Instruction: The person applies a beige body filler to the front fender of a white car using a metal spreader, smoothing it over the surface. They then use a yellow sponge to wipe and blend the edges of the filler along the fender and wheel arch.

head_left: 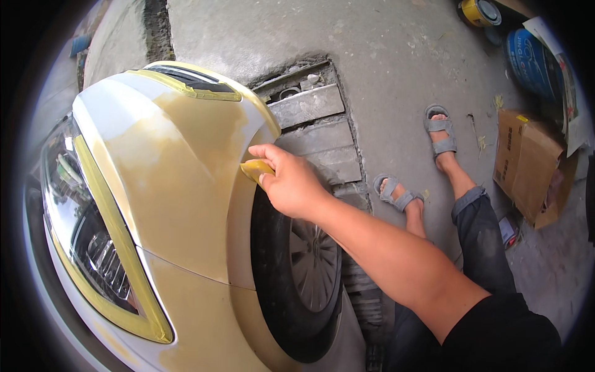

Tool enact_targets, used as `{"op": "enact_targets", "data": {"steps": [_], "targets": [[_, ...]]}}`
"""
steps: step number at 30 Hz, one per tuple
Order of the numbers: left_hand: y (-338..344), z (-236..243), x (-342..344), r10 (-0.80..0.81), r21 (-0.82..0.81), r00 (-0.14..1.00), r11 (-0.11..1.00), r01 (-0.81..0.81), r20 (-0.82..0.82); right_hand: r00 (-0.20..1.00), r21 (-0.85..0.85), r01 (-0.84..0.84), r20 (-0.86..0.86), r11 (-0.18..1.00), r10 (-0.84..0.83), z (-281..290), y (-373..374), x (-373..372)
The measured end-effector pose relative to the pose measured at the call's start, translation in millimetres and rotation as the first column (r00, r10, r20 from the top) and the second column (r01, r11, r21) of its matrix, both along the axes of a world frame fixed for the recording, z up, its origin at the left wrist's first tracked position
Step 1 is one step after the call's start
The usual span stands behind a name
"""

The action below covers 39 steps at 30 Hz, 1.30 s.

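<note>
My right hand (286, 180) reaches in from the lower right, its fingers and thumb closed on a small yellow piece of sandpaper (256, 169). The sandpaper meets the edge of a car body panel (180, 167), just above the wheel arch. White paint and tan-yellow patches cover this panel. Below my hand is the black tyre (270, 273) with its grey multi-spoke wheel (313, 263). Yellow masking tape (110, 189) borders the clear headlight (93, 229) on the left. My left hand is out of view.
Beside the car, concrete slabs (310, 106) cover a floor channel with a broken gap. My sandalled feet (441, 133) stand on the concrete. At right are an open cardboard box (527, 164), a blue bucket (532, 62) and a yellow tin (478, 12).
</note>
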<state>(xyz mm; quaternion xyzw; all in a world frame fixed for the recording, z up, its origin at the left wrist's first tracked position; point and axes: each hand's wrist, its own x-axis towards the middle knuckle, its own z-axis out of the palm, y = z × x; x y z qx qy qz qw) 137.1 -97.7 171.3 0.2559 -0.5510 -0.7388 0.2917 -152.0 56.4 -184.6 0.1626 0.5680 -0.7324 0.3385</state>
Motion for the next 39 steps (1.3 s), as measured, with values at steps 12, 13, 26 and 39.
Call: {"op": "enact_targets", "data": {"steps": [12, 13, 26, 39], "targets": [[4.0, 9.2, -6.2, -0.015, -0.314, 0.887, 0.933, 0.179, 0.461, 0.995, -0.067, 0.055, -0.076, 0.996, -0.061, 55.8, 6.6, 22.7], [5.8, 8.9, -6.4, 0.028, -0.309, 0.912, 0.945, 0.11, 0.41, 0.991, -0.072, 0.068, -0.109, 0.995, -0.075, 59.2, 6.2, 25.6], [5.3, 6.7, -1.8, 0.147, -0.314, 0.887, 0.949, -0.003, 0.437, 0.948, -0.083, 0.106, -0.292, 0.991, -0.126, 96.8, 5.4, 60.8], [11.3, 2.8, -17.2, -0.046, -0.024, 0.949, 0.998, 0.056, 0.313, 0.95, -0.103, -0.024, -0.311, 0.994, -0.01, 121.6, 14.3, 88.6]]}}
